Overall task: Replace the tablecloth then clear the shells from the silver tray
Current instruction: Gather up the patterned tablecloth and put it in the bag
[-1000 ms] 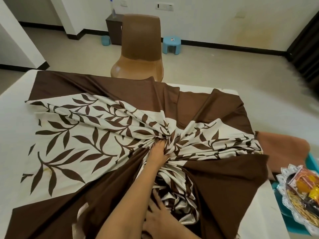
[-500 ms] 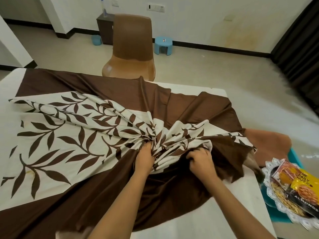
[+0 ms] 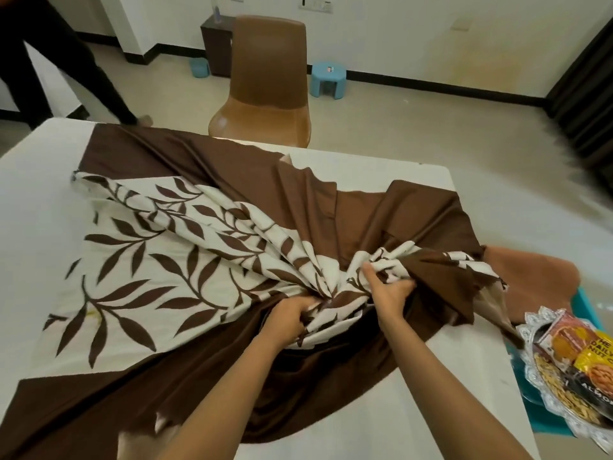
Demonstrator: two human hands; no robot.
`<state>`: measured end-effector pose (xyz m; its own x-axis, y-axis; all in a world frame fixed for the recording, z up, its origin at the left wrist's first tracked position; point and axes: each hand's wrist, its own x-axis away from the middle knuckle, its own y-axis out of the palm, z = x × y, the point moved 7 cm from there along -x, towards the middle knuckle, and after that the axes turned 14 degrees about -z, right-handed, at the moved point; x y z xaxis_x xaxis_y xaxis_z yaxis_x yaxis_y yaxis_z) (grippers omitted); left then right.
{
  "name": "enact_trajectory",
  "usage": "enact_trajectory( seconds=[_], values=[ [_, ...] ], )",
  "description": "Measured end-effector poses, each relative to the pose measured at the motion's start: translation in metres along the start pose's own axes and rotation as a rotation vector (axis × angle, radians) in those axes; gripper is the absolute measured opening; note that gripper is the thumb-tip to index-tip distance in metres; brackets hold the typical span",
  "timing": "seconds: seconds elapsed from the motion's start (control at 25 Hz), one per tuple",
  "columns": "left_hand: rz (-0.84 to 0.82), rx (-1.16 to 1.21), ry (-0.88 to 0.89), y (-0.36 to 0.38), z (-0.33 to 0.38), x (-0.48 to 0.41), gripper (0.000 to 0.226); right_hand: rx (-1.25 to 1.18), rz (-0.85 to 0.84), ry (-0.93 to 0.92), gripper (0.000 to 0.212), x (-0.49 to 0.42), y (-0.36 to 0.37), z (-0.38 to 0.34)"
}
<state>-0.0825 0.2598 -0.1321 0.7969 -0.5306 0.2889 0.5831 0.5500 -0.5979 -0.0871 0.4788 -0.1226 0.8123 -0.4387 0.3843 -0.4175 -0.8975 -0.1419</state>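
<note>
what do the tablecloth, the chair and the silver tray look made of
Tablecloth: soft fabric with a slight sheen; it bunches into folds. Chair: probably moulded plastic, smooth and glossy. Silver tray: shiny embossed rim, metal or metallised plastic, cannot tell which.

Brown chair (image 3: 269,81) and blue stool (image 3: 328,78) on beige floor (image 3: 431,134).

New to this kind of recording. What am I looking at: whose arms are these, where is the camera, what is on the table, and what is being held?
There is no machine: a person wears a camera on the head, looking forward and down, so the two bare arms are their own. The left hand and right hand each grip a bunch of the brown leaf-patterned tablecloth, which lies crumpled on a white table. Beside the table at right sits a silver tray holding snack packets.
</note>
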Motion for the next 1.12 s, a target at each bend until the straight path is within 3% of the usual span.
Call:
enact_trajectory(
  seconds=[0.12, 0.16, 0.28, 0.4, 0.48, 0.52, 0.56, 0.68, 0.72, 0.8, 0.88, 0.96, 1.04, 1.12],
  values=[
    [-0.193, -0.076, 0.067, 0.017, 0.006, -0.004, 0.02, 0.308, -0.302, -0.012, 0.077, -0.009, 0.054, -0.018],
    [-0.257, -0.139, 0.063, 0.02, 0.007, -0.006, 0.024, 0.459, -0.433, -0.014, 0.072, -0.004, 0.075, -0.015],
    [-0.296, -0.153, 0.034, 0.017, 0.001, -0.006, 0.022, 0.82, -0.68, -0.096, 0.074, 0.006, 0.112, 0.007],
    [-0.061, 0.181, -0.043, 0.0, -0.003, 0.023, 0.042, 0.915, -0.634, -0.209, 0.062, 0.006, 0.113, 0.002],
    [0.268, 0.289, -0.223, -0.015, 0.001, 0.064, 0.031, 0.878, -0.587, -0.216, 0.059, 0.001, 0.111, 0.002],
    [0.33, 0.375, -0.351, -0.013, 0.009, 0.084, 0.02, 0.863, -0.576, -0.214, 0.057, 0.001, 0.113, 0.003],
    [0.256, 0.579, -0.503, 0.0, 0.015, 0.097, 0.026, 0.856, -0.569, -0.217, 0.055, 0.003, 0.115, 0.003],
    [-0.35, 1.467, -0.787, 0.072, 0.05, 0.11, 0.077, 0.856, -0.558, -0.214, 0.052, 0.006, 0.116, 0.003],
    [-0.386, 1.669, -0.799, 0.081, 0.054, 0.106, 0.09, 0.845, -0.56, -0.211, 0.052, 0.008, 0.116, 0.001],
    [-0.141, 1.931, -0.842, 0.08, 0.04, 0.09, 0.098, 0.805, -0.576, -0.182, 0.053, 0.009, 0.114, -0.001],
    [0.15, 1.897, -0.896, 0.065, 0.022, 0.073, 0.094, 0.77, -0.594, -0.152, 0.054, 0.014, 0.109, -0.002],
    [0.331, 1.605, -0.889, 0.042, 0.004, 0.058, 0.09, 0.748, -0.61, -0.13, 0.053, 0.027, 0.102, -0.001],
    [0.438, 1.358, -0.896, 0.018, -0.006, 0.052, 0.096, 0.745, -0.645, -0.12, 0.049, 0.046, 0.096, 0.001],
    [0.42, 1.256, -0.865, 0.004, -0.005, 0.044, 0.114, 0.716, -0.737, -0.119, 0.043, 0.072, 0.095, 0.006]
  ],
)
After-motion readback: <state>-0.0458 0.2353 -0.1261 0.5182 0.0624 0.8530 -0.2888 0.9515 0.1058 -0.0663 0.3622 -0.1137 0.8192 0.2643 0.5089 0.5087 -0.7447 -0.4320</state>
